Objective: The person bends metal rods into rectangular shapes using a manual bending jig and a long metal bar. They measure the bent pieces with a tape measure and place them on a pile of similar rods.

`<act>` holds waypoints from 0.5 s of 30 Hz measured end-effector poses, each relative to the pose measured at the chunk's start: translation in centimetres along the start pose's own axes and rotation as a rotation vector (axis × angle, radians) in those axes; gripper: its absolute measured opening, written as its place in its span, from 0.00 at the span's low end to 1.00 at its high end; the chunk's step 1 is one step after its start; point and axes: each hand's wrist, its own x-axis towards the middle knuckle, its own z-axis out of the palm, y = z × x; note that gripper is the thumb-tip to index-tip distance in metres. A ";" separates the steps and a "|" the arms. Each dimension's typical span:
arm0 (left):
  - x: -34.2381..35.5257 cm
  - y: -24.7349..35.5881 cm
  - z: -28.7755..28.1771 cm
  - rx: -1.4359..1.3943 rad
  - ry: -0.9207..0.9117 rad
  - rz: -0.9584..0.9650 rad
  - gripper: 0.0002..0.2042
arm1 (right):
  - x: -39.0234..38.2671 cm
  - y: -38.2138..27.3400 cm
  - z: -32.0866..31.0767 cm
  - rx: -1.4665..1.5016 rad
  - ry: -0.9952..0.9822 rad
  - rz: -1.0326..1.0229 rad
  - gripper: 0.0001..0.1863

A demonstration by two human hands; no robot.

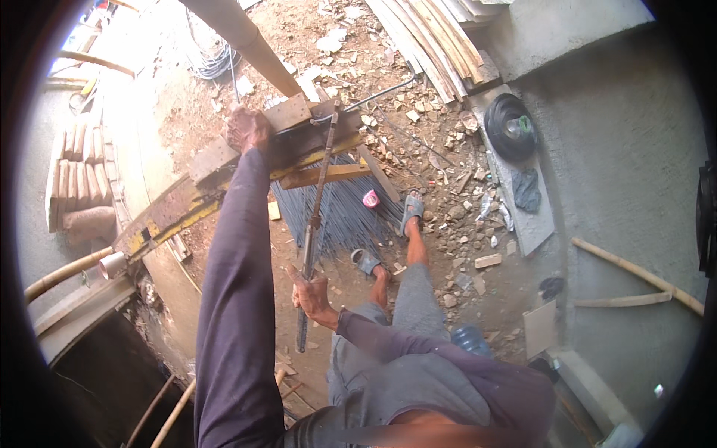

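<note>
My left hand (248,128) is closed at the wooden blocks on a long, yellow-edged beam (168,216). A thin steel rod (236,84) runs into its fist from above. Lower down, my right hand (314,299) has its fingers curled around the lower part of a long metal bar (320,190), thumb pointing up along it. The bar's upper end crosses the beam near a wooden block (288,113). Another length of steel rod (381,91) sticks out to the right from that end. How rod and bar meet is too small to tell.
Under the beam lies a bundle of thin steel rods (299,213) with a pink tape measure (370,198) on it, near my sandalled feet. Stacked planks (441,45), a black coil (510,127), rubble, a wire coil (213,61) and a slanting pole (243,37) stand around.
</note>
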 end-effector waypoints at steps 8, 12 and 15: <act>1.0 -1.1 1.2 0.042 0.061 0.050 0.14 | 0.7 -4.5 -10.1 -0.377 0.007 -0.004 0.21; -0.2 0.5 -0.7 0.142 0.079 0.040 0.14 | 1.7 -4.4 -10.7 -0.374 -0.055 0.069 0.21; -0.8 1.6 -2.4 0.126 -0.044 -0.023 0.14 | 1.9 -2.0 -6.9 -0.150 -0.096 0.086 0.23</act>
